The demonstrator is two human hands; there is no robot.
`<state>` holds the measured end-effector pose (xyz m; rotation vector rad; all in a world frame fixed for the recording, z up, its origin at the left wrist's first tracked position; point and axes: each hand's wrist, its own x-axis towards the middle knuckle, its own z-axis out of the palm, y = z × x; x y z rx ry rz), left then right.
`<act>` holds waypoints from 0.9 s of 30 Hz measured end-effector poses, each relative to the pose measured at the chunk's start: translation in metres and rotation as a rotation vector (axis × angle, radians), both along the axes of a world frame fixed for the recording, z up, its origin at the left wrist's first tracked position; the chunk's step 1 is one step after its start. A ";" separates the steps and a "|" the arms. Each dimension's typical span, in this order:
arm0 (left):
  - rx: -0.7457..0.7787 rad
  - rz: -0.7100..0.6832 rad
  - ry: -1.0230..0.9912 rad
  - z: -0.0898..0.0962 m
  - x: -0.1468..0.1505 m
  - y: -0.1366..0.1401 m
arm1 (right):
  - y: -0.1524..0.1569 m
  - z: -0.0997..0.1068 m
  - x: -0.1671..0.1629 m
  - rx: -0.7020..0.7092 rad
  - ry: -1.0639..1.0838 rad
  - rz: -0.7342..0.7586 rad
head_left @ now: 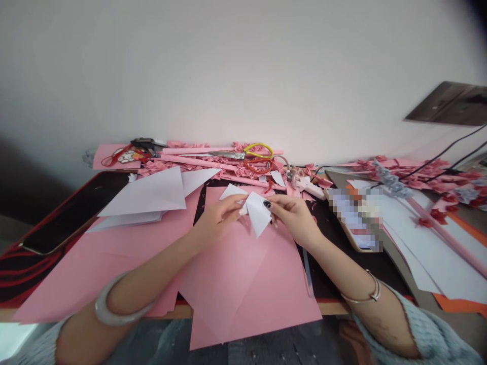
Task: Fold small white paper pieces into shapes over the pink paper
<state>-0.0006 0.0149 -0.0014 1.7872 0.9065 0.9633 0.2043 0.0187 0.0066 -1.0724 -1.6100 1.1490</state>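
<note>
A small piece of folded white paper (pixel 258 215) is held up between both hands, its pointed end hanging downward. My left hand (pixel 218 215) pinches its left side with thumb and fingers. On the other side, my right hand (pixel 294 215) grips the right edge, a dark-painted thumbnail resting on the paper. Another white paper piece (pixel 233 191) shows just behind the left fingertips; whether it joins the held one I cannot tell. Beneath both hands lie large pink sheets (pixel 243 284), reaching past the table's front edge.
White sheets (pixel 148 195) lie on pink paper at left, beside a dark phone (pixel 76 213). Scissors (pixel 228 154) rest on pink paper sticks behind. A pink glue gun (pixel 308 186) and a lit phone (pixel 353 220) are at right, near white sheets (pixel 414 238).
</note>
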 end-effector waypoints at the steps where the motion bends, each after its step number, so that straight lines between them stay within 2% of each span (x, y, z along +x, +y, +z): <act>1: -0.029 -0.014 0.002 0.000 0.001 -0.001 | 0.000 -0.002 -0.001 -0.013 -0.034 0.016; 3: -0.044 0.020 0.030 0.000 0.003 -0.003 | 0.000 -0.004 -0.001 0.071 -0.155 -0.041; 7: -0.029 0.176 0.061 0.001 0.003 -0.004 | -0.005 -0.001 -0.002 0.488 -0.394 -0.243; 10: -0.045 0.212 0.021 0.001 0.004 -0.004 | -0.012 0.002 -0.007 0.744 -0.503 -0.206; 12: -0.056 0.198 0.000 0.002 0.004 -0.005 | -0.017 0.000 -0.013 0.806 -0.574 -0.161; 18: -0.020 0.178 0.068 0.003 0.004 -0.005 | -0.020 -0.009 -0.024 0.819 -0.744 -0.114; 27: 0.013 0.191 0.084 -0.002 0.002 -0.003 | -0.015 -0.004 -0.015 0.644 -0.613 -0.128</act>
